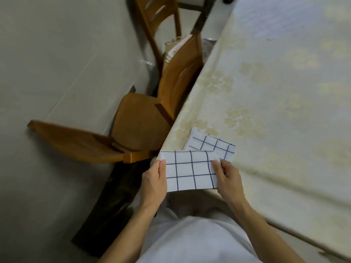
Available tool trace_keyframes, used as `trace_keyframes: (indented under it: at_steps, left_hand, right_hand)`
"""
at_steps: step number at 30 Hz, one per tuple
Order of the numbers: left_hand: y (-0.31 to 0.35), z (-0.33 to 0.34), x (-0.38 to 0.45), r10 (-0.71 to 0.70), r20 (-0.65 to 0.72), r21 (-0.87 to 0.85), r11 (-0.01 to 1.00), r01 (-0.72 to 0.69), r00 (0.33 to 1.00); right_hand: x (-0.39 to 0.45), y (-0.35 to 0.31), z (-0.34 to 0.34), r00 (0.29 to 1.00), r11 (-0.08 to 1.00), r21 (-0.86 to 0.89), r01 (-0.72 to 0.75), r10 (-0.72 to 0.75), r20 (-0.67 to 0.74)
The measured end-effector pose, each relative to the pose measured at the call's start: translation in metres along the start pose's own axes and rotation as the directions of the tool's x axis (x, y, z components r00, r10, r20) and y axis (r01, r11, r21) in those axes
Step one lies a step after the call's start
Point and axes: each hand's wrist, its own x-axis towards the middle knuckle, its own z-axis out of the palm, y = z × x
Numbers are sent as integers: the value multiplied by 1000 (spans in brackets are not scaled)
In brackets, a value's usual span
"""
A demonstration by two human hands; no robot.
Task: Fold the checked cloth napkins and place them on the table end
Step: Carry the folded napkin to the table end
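A folded white napkin with a dark check [190, 170] is held in the air at the table's corner, between both hands. My left hand [154, 182] pinches its left edge, thumb on top. My right hand [227, 180] pinches its right edge. A second folded checked napkin [212, 144] lies flat on the table [275, 111] just beyond, partly covered by the held one.
The table carries a cream cloth with a faint flower pattern. To its left stand wooden chairs [144, 118], one close to the table edge and another [157, 19] further back. A stack of cloth or papers [176, 47] lies on a chair seat. Pale tiled floor fills the left.
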Motion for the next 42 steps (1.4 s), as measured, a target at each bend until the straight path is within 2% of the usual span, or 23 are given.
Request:
trace_keyframes:
  at_steps: [6, 10, 16, 21, 29, 42]
  left_hand:
    - [1, 2, 61, 80, 224, 60, 994, -95, 971]
    - [6, 8, 81, 143, 343, 88, 979, -183, 929]
    - [11, 25, 99, 63, 461, 71, 992, -108, 885]
    - [5, 43, 110, -32, 462, 92, 996, -11, 886]
    - [2, 72, 124, -103, 335, 129, 990, 63, 937]
    - [6, 91, 139, 14, 287, 274, 957, -96, 958]
  right_hand:
    - [-4, -9, 10, 967, 992, 65, -110, 122, -225]
    - [-8, -9, 12, 933, 985, 73, -158, 173, -315]
    - [-4, -3, 8, 894, 973, 65, -223, 231, -384]
    - [14, 15, 6, 887, 963, 29, -269, 260, -382]
    - [43, 45, 9, 893, 945, -86, -316, 266, -363]
    - [71, 63, 10, 845, 913, -87, -398, 329, -421]
